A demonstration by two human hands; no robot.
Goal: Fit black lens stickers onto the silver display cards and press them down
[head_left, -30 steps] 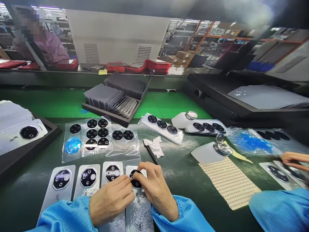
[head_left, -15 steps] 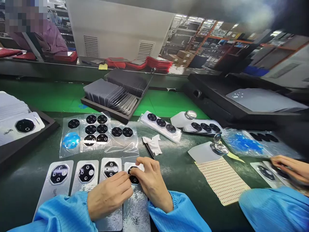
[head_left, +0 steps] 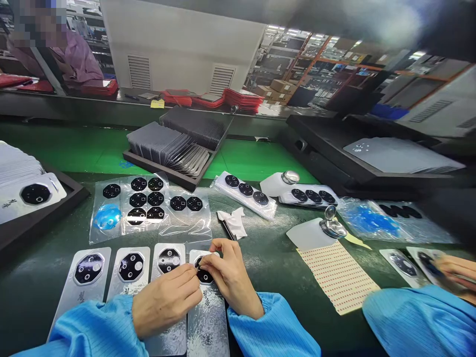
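My left hand (head_left: 169, 300) and my right hand (head_left: 232, 280) meet over the top of the rightmost silvery back panel (head_left: 207, 325). Both have thumb and fingers pinched together at the edge of its black octagonal camera plate (head_left: 206, 277). Whatever sits between the fingertips is too small and covered to make out. Left of it, another silver panel (head_left: 169, 342) lies partly under my left hand. Two more panels, one with a black plate (head_left: 131, 267) and one with a similar plate (head_left: 89, 269), complete the row.
Clear film sheets (head_left: 186, 225) with black octagonal plates lie beyond the row, near a crumpled white tissue (head_left: 237, 221). Rightward are a dispenser bottle (head_left: 303, 235), a dotted sticker sheet (head_left: 336, 277) and a co-worker's hand (head_left: 459, 270) over panels. A black tray (head_left: 197, 181) holds stacked panels.
My hands stay pinched at the same camera plate, with hardly any movement. The co-worker's hand at the right has shifted slightly over its panel. The whole view drifts a little left.
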